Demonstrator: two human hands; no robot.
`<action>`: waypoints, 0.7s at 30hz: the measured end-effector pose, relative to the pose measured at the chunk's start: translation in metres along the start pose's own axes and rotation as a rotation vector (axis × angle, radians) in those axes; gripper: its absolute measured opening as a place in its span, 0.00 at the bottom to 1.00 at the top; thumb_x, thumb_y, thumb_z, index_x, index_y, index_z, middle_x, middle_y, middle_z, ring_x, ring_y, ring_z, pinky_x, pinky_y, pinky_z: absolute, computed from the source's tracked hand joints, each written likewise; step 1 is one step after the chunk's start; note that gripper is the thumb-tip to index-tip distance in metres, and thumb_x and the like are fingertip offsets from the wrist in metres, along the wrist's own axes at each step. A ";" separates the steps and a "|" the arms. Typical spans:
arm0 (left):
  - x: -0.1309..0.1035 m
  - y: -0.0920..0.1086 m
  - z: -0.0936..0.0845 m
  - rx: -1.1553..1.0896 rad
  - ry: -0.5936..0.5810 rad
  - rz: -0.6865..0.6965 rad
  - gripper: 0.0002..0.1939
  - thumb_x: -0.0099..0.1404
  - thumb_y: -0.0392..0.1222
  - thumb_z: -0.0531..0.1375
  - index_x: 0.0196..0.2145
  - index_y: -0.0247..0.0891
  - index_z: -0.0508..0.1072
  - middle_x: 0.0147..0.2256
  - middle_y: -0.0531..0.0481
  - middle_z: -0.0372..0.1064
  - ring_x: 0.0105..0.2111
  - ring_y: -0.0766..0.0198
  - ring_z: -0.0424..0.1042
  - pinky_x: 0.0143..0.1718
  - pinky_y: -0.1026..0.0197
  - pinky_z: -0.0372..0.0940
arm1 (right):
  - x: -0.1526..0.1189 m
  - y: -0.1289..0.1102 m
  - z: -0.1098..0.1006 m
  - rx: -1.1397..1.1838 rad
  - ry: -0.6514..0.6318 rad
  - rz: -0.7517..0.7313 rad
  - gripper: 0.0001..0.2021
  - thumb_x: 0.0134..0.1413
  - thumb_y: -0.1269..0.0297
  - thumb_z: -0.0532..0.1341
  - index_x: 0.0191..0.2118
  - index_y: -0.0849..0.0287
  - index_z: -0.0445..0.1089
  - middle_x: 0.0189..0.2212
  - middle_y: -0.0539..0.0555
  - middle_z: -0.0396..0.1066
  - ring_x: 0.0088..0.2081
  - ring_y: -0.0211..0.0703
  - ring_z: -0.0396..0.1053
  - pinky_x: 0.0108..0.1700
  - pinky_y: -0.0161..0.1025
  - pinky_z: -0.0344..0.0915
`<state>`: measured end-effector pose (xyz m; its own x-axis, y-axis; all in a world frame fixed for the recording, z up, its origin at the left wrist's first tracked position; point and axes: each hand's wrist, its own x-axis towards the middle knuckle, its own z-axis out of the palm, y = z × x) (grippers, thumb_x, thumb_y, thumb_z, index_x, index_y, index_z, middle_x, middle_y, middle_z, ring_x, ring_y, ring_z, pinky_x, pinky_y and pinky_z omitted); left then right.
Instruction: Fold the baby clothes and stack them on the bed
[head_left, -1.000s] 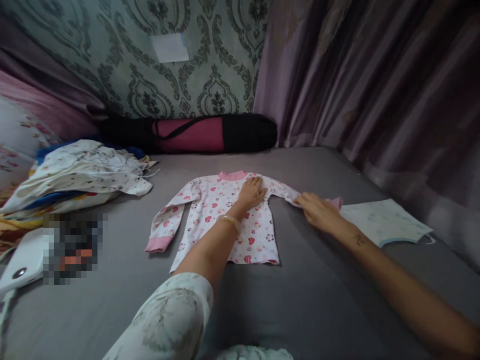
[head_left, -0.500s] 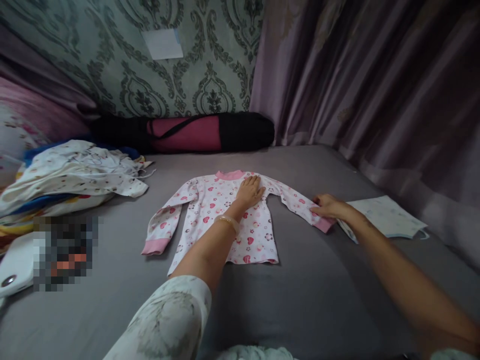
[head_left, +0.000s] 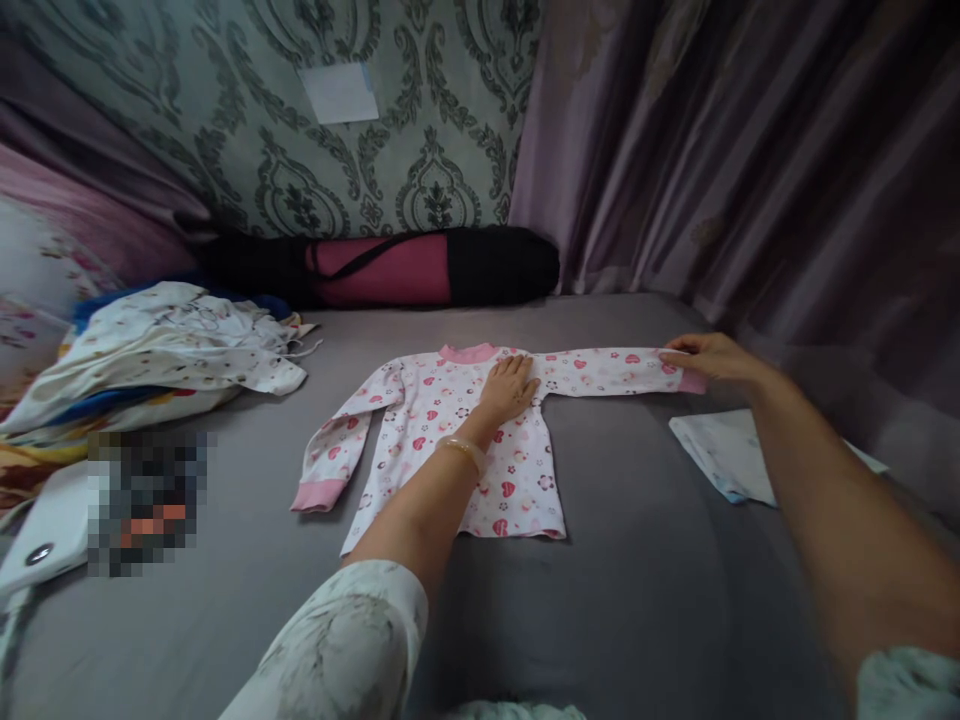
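Observation:
A white long-sleeved child's top [head_left: 405, 440] with pink hearts and flowers lies spread on the grey sheet, its pink collar at the far side. My left hand [head_left: 510, 388] rests flat on the upper chest by the right-hand shoulder, fingers extended. At the far end of the right-hand sleeve, my right hand [head_left: 716, 357] pinches the fabric just above the pink cuff [head_left: 693, 381]. That sleeve runs straight out sideways from the shoulder. The other sleeve slants down and outward, its pink cuff [head_left: 319, 495] near the hem's level. My left forearm covers part of the top's front.
A heap of clothes [head_left: 165, 350] lies at the left, with a white device [head_left: 45, 530] and a blurred-out patch nearer me. Along the wall lies a long black and pink bag [head_left: 390, 270]. A folded pale cloth [head_left: 720, 440] is partly behind my right forearm; curtains [head_left: 645, 150] hang behind.
My right hand has moved away from me and outward with the sleeve, swinging it from a downward slant to straight sideways. My left hand stays flat on the chest. The view has shifted slightly.

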<state>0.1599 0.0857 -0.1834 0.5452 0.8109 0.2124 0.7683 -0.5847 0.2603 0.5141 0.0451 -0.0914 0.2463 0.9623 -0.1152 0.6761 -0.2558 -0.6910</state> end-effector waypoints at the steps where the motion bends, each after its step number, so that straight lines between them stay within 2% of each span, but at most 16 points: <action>1: 0.000 0.001 -0.001 0.003 -0.001 0.000 0.29 0.72 0.51 0.43 0.64 0.34 0.55 0.65 0.40 0.53 0.64 0.51 0.52 0.64 0.49 0.49 | 0.006 -0.001 -0.001 -0.043 -0.011 -0.009 0.03 0.52 0.69 0.63 0.34 0.60 0.74 0.28 0.50 0.71 0.28 0.35 0.63 0.31 0.33 0.57; 4: -0.002 0.003 -0.004 0.011 0.006 0.001 0.28 0.72 0.53 0.42 0.64 0.37 0.57 0.64 0.41 0.53 0.64 0.52 0.53 0.64 0.48 0.50 | 0.020 -0.004 0.000 -0.240 -0.014 0.005 0.05 0.52 0.73 0.62 0.34 0.60 0.75 0.29 0.51 0.73 0.29 0.36 0.63 0.33 0.33 0.58; 8: -0.003 0.004 -0.004 0.013 0.011 -0.004 0.29 0.71 0.56 0.42 0.63 0.41 0.58 0.65 0.43 0.53 0.64 0.51 0.52 0.64 0.48 0.49 | 0.030 -0.003 0.010 -0.469 0.006 0.067 0.07 0.52 0.73 0.63 0.37 0.66 0.76 0.33 0.59 0.74 0.29 0.37 0.64 0.33 0.35 0.58; 14: -0.001 0.001 0.002 0.023 0.027 0.011 0.31 0.70 0.60 0.43 0.63 0.41 0.59 0.65 0.43 0.53 0.64 0.50 0.52 0.63 0.48 0.49 | 0.031 0.016 0.035 -0.516 0.076 0.131 0.07 0.54 0.71 0.61 0.37 0.66 0.76 0.35 0.62 0.75 0.30 0.38 0.65 0.33 0.35 0.59; 18: -0.001 0.002 0.000 0.029 0.019 0.014 0.31 0.70 0.60 0.43 0.63 0.40 0.58 0.65 0.42 0.53 0.64 0.49 0.51 0.63 0.48 0.49 | 0.032 0.034 0.039 -0.554 0.125 0.193 0.11 0.57 0.66 0.59 0.37 0.67 0.76 0.31 0.64 0.74 0.27 0.40 0.65 0.30 0.37 0.59; 21: -0.002 0.003 -0.001 0.031 0.021 0.018 0.30 0.70 0.59 0.44 0.62 0.42 0.60 0.64 0.42 0.53 0.64 0.49 0.52 0.63 0.47 0.50 | 0.029 0.040 0.039 -0.581 0.138 0.118 0.11 0.57 0.66 0.58 0.36 0.67 0.76 0.30 0.66 0.73 0.30 0.45 0.68 0.32 0.39 0.60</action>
<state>0.1607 0.0825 -0.1825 0.5525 0.7992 0.2366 0.7683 -0.5984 0.2271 0.5209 0.0662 -0.1500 0.4041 0.9135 -0.0465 0.8976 -0.4058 -0.1721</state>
